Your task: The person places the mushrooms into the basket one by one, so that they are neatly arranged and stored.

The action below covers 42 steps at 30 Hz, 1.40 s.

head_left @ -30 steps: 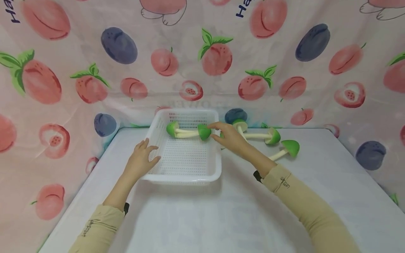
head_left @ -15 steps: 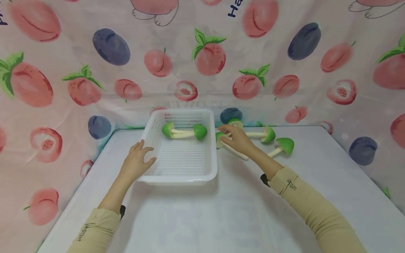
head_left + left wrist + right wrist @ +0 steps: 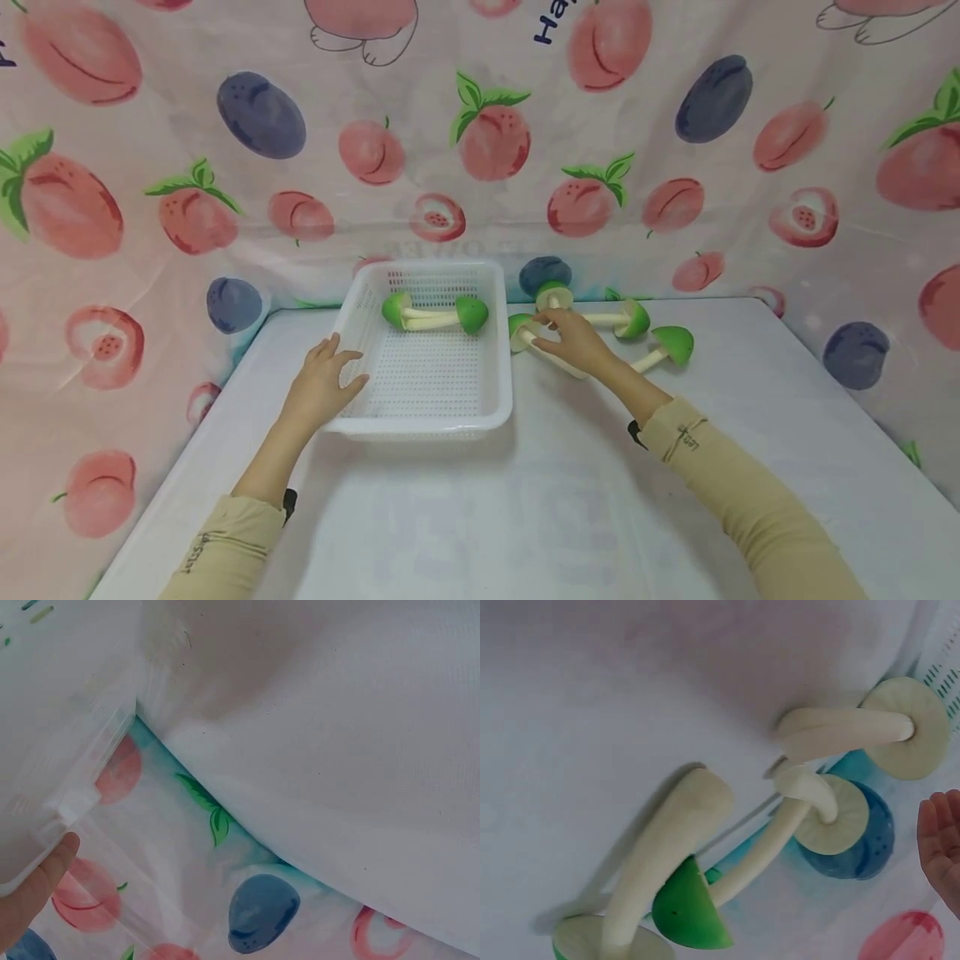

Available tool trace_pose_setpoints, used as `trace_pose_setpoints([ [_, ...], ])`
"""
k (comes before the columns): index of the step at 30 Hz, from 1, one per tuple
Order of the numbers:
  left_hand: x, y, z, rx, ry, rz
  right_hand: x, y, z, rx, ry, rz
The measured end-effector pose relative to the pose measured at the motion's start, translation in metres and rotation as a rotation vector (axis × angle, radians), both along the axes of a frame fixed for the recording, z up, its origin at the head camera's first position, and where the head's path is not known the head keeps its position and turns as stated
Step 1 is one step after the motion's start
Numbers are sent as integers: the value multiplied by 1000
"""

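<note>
The left hand (image 3: 321, 386) is resting spread against the basket (image 3: 427, 426); the right hand (image 3: 579, 343), thumb parted, is hovering by a mushroom (image 3: 521, 335), whose stem (image 3: 564, 362) is likely needing light pinching.

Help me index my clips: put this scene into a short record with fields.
Left hand: at the basket's left rim, fingers spread
Right hand: over the mushroom nearest the basket, contact unclear
Basket: white, perforated
Inside: two green-capped mushrooms visible, lying down, caps at opposite ends
Outside: four green-capped mushrooms, right of the basket
Surface: white-covered table
Backdrop: pink fruit-print cloth
</note>
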<state>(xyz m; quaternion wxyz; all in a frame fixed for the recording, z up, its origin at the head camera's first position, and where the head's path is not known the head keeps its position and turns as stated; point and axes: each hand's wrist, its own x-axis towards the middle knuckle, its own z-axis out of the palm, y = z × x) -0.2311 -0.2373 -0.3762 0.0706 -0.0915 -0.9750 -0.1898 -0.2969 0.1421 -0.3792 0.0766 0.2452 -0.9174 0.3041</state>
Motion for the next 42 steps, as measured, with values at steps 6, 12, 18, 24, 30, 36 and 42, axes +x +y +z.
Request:
trace_pose_setpoints([
  [6,0,-1,1,2,3,-3,-7,5,-12,2,-26,-14],
  [12,1,-2,3,1,-4,-2,-16,7,-19,48,-84,-42],
  [18,0,-3,3,2,-12,3,-22,9,-25,94,-134,-67],
  [24,1,-4,3,7,-16,11,-25,8,-27,117,-172,-78],
  [30,1,-3,2,6,-14,16,-28,5,-29,150,-154,-79],
  [36,0,-3,2,8,-12,9,-30,3,-33,165,-184,-119],
  [42,-1,-1,1,6,-9,-3,-28,2,-37,184,-204,-144],
])
